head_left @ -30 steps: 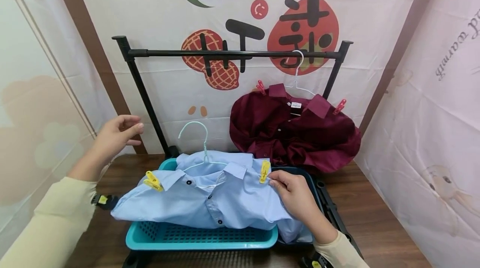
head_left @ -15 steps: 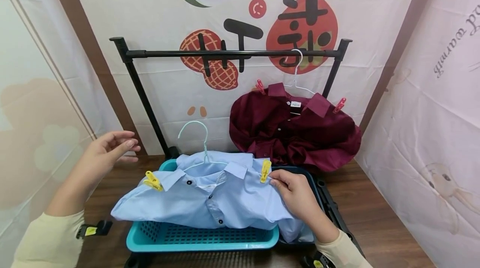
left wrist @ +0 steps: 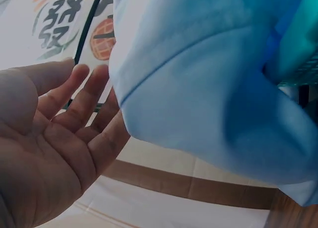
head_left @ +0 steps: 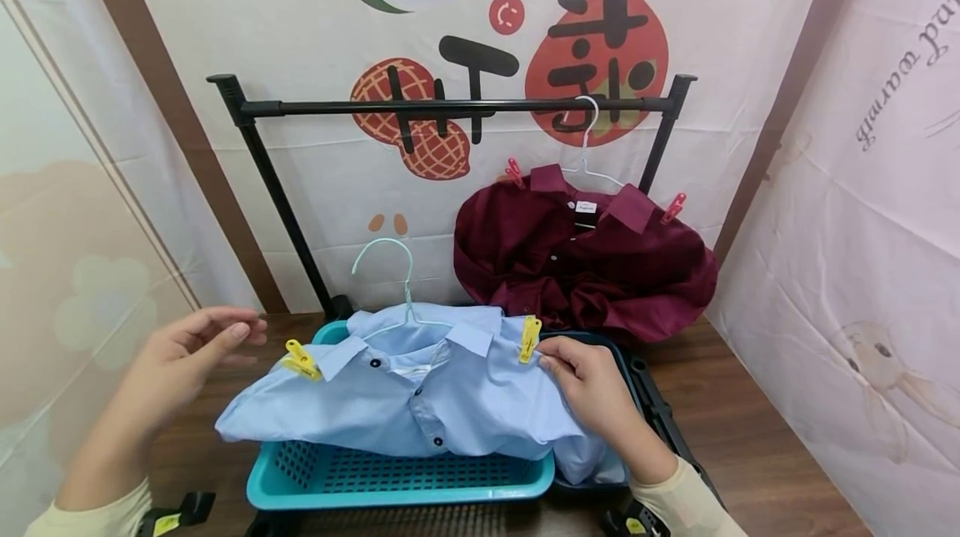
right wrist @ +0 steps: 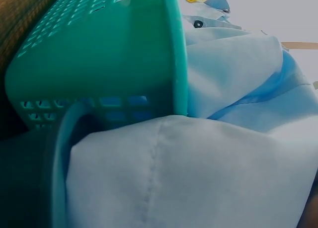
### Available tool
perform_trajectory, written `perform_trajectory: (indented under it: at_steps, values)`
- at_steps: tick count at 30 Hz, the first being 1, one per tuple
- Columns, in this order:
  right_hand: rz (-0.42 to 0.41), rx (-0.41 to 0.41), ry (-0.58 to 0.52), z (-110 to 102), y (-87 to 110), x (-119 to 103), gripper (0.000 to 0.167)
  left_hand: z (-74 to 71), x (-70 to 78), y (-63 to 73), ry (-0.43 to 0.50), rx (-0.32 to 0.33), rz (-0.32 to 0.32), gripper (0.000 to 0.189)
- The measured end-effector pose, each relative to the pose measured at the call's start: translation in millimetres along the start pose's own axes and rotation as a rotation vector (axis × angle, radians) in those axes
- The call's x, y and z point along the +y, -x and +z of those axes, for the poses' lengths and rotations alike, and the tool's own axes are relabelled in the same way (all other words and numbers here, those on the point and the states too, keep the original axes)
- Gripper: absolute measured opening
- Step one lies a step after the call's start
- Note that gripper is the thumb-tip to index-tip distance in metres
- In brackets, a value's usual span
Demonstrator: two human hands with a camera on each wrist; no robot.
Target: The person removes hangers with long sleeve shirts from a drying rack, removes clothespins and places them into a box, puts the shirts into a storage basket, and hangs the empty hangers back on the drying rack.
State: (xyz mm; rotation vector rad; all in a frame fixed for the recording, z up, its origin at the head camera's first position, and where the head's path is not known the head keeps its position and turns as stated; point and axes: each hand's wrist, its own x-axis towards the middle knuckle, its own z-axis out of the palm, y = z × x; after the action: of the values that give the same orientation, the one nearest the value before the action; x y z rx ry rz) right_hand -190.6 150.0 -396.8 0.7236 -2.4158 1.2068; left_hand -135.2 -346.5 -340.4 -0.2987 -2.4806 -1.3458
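A light blue shirt [head_left: 480,395] lies over the teal basket [head_left: 397,494], a mint-green hanger [head_left: 408,287] inside its collar. One yellow clothespin [head_left: 302,360] clips its left shoulder and another yellow clothespin [head_left: 529,340] its right. Just beside the right-hand clothespin, my right hand [head_left: 596,387] pinches the shirt's shoulder between thumb and fingers. My left hand [head_left: 176,366] hovers left of the shirt, fingers loosely extended and holding nothing. In the left wrist view, its fingertips are close to the hanging sleeve [left wrist: 184,79]; whether they touch cannot be told. The right wrist view does not show the right fingers' grip.
A black garment rack [head_left: 322,108] stands behind. From its bar a maroon shirt [head_left: 585,262] hangs at the right on a white hanger [head_left: 588,137], with red clothespins [head_left: 674,208] at its shoulders. A dark basket [head_left: 622,362] sits right of the teal one on the wooden table [head_left: 757,437].
My left hand has lowered and moved left, away from the rack's left post. The right hand keeps its place on the shirt. The head view has shifted slightly.
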Motion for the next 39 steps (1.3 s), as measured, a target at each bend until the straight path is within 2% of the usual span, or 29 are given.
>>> perform_trajectory:
  at_steps: [2, 5, 8, 13, 17, 19, 28, 34, 39]
  values:
    - [0.001, 0.001, 0.001, -0.1, 0.0, -0.4, 0.014, 1.6, 2.0, 5.7, -0.035, -0.013, 0.013, 0.026]
    - [0.002, 0.007, -0.002, -0.6, 0.2, -1.3, 0.014, 3.0, 4.9, 12.2, -0.048, -0.062, 0.018, 0.023]
    - [0.003, 0.014, -0.001, -1.5, 0.5, -2.6, 0.014, 5.2, 8.1, 16.7, -0.099, -0.107, 0.013, 0.018]
    - [0.003, 0.025, 0.000, -3.3, -0.3, -3.9, 0.013, 12.8, 12.6, 17.0, -0.223, -0.132, -0.018, 0.019]
    - [0.004, 0.028, -0.001, -3.9, -1.1, -3.4, 0.013, 18.5, 14.2, 16.1, -0.275, -0.145, -0.041, 0.026]
    - [0.010, 0.026, 0.000, -3.8, -1.1, -3.6, 0.013, 20.7, 13.4, 15.7, -0.287, -0.149, -0.029, 0.025]
    - [0.000, 0.034, -0.008, -1.9, 0.4, -0.3, 0.014, 31.4, 10.5, 12.2, -0.370, -0.116, 0.058, 0.015]
    - [-0.030, 0.051, 0.004, -2.1, 1.1, 1.0, 0.013, 35.4, 8.2, 10.9, -0.436, -0.041, 0.189, 0.020]
    - [-0.061, 0.059, 0.028, -2.4, 0.9, 0.0, 0.013, 35.1, 9.8, 13.0, -0.455, -0.018, 0.212, 0.021]
